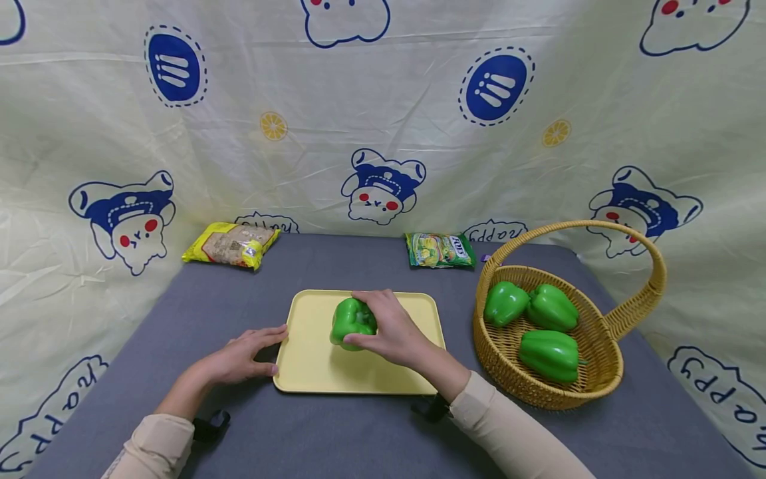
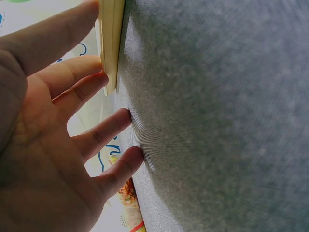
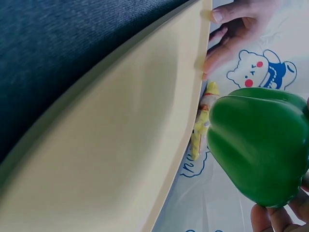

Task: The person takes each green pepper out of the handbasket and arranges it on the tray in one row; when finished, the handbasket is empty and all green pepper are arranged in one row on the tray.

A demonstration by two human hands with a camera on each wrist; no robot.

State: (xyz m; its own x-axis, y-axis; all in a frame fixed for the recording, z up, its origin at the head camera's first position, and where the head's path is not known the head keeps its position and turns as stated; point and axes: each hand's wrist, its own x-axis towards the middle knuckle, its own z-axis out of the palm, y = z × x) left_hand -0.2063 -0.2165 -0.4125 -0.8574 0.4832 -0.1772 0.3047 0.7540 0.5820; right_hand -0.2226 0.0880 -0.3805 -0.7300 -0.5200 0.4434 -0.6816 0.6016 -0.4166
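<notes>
one-handed, gripping a green pepper [image 1: 348, 322] between thumb and fingers of the right hand [image 1: 391, 329], holding it to that hand's left, above the yellow tray [image 1: 305, 372]; touching the tray's left edge with the spread, unladen left hand [image 1: 247, 354].

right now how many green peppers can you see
4: one pepper in the right hand above the tray, and three in the basket: back-left pepper, back-right pepper, front pepper. None look hidden.
</notes>
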